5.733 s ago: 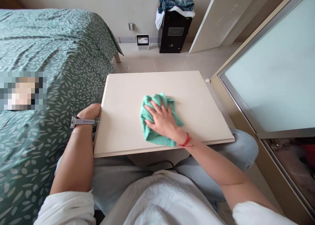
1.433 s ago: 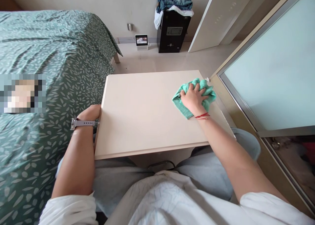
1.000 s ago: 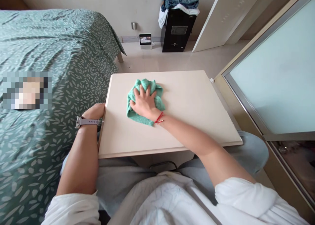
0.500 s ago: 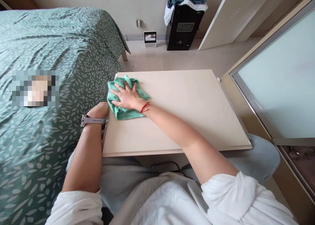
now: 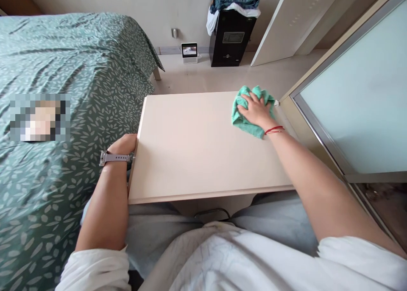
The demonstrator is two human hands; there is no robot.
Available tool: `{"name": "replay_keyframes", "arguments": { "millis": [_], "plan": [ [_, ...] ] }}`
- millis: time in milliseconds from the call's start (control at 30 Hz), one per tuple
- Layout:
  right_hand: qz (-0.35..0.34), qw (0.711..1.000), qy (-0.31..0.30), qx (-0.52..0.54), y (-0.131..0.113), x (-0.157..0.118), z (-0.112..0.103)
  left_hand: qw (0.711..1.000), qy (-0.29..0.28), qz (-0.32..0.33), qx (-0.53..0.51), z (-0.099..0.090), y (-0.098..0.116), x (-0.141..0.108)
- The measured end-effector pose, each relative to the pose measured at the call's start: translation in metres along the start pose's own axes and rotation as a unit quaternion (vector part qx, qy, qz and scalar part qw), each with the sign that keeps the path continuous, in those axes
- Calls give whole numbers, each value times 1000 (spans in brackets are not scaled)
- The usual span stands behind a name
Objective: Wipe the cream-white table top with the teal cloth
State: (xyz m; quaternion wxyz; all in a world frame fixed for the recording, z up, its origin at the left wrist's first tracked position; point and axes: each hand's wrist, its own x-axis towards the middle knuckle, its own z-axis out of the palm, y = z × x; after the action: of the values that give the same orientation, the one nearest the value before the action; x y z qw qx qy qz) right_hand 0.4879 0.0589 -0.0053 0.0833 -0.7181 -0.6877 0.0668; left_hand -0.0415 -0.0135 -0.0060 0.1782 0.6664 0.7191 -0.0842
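Now the cloth [image 5: 245, 124] lies beneath my right hand [image 5: 257, 112], fingers spread; whether my left hand [image 5: 123, 144] grips, I can't tell

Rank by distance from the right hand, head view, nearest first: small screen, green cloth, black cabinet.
1. Green cloth: directly under the right hand, at the far right of the pale board.
2. Black cabinet: ahead, beyond the board's far edge.
3. Small screen: also beyond that edge, more to the left.
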Motion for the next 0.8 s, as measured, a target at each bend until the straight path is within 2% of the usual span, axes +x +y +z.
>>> {"name": "replay_keyframes", "arguments": {
  "millis": [67, 133, 233, 367, 467, 567, 667, 800],
  "plan": [
    [59, 998, 26, -11, 18, 2, 1, 1000, -24, -13, 8, -1, -2, 2],
    [118, 992, 48, -21, 21, 3, 4, 999, -30, -15, 9, 0, -4, 5],
    [180, 980, 75, -26, 12, 3, 12, 999, -33, -11, 9, 0, -6, 8],
    [198, 977, 83, -7, -1, 5, 16, 999, -32, -2, 29, 1, -5, 7],
    [168, 983, 73, 8, -13, 1, 14, 999, -24, -8, 37, 2, -4, 6],
    [100, 993, 57, 14, -38, -9, 15, 999, -18, -1, 26, 1, -4, 5],
    [7, 999, 28, 27, -82, -24, 19, 999, -18, 2, 28, -1, -4, 6],
    [-133, 990, -35, 45, -161, -52, 26, 999, -30, -3, 11, -6, 1, 1]
  ]
}}
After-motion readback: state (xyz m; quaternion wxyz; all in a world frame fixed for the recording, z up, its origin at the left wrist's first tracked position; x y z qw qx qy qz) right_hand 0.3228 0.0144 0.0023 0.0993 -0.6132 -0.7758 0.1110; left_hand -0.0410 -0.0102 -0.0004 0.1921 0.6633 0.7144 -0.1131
